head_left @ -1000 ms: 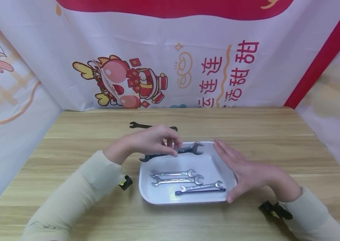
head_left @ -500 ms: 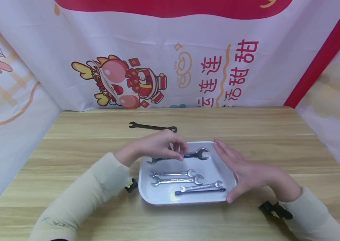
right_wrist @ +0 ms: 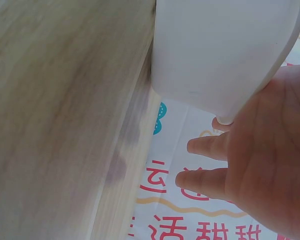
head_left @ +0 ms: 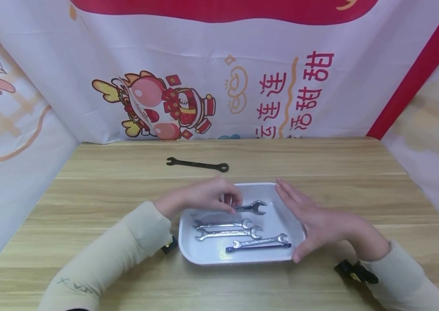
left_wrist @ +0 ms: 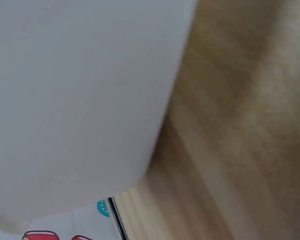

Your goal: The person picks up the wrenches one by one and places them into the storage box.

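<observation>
In the head view, a white tray (head_left: pixel 277 219) sits on the wooden table. My left hand (head_left: pixel 211 194) reaches over its far left part and pinches a large open-end wrench (head_left: pixel 252 207); the fingers hide its left end. Nearer in the tray lie a small silver wrench (head_left: pixel 221 224), a longer silver wrench (head_left: pixel 227 233), and another silver wrench (head_left: pixel 262 240) beside a dark slim tool (head_left: pixel 260 247). My right hand (head_left: pixel 316 222) spreads along the tray's right rim, fingers straight. The right wrist view has that hand (right_wrist: pixel 270 150) touching the tray's outer wall (right_wrist: pixel 215 50).
A black combination wrench (head_left: pixel 197 164) lies on the table (head_left: pixel 106 172) behind the tray. Printed white cloth (head_left: pixel 211 52) hangs behind the table and at both sides. In the left wrist view, the tray's outer wall (left_wrist: pixel 80 100) fills the left half.
My left hand has moved right and toward me, lowering the large wrench from the tray's far rim into the tray. The right hand has stayed in place.
</observation>
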